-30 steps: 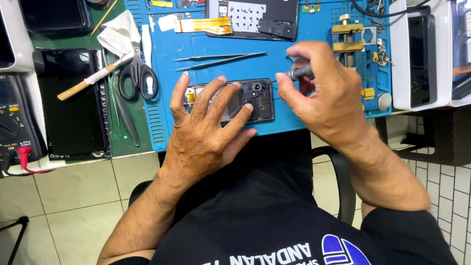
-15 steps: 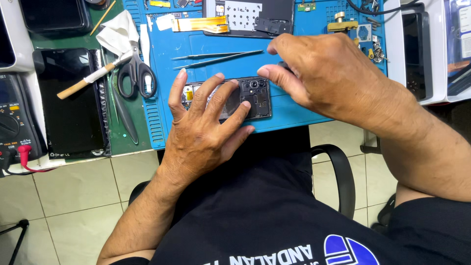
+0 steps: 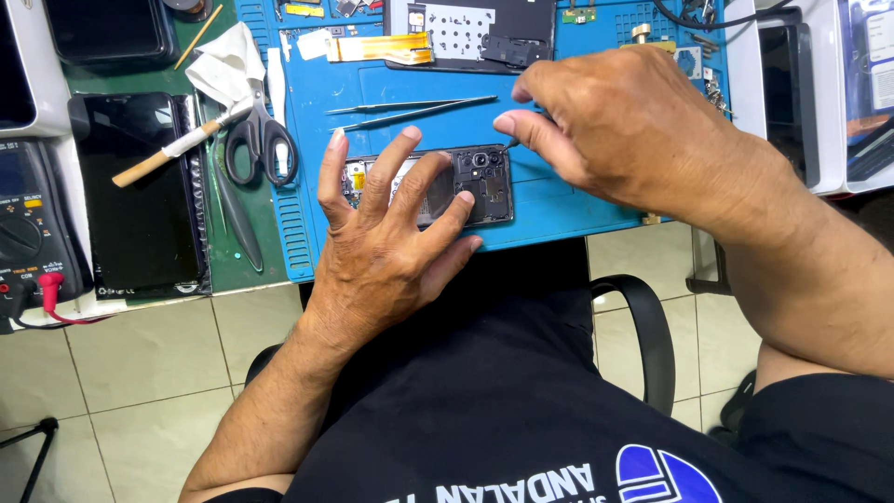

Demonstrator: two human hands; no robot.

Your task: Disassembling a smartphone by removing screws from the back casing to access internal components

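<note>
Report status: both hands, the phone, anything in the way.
Left hand spread flat on opened phone, pinning it to blue mat. Right hand pinches thin tool at phone's top corner. Tweezers lie just beyond, apart.

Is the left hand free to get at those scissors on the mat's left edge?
Probably yes. The left hand lies spread on the opened phone, and the scissors lie just to its left, with only bare blue mat between. It would have to let go of the phone first.

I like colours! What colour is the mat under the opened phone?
The mat under the opened phone is bright blue, seen clearly in the head view.
</note>
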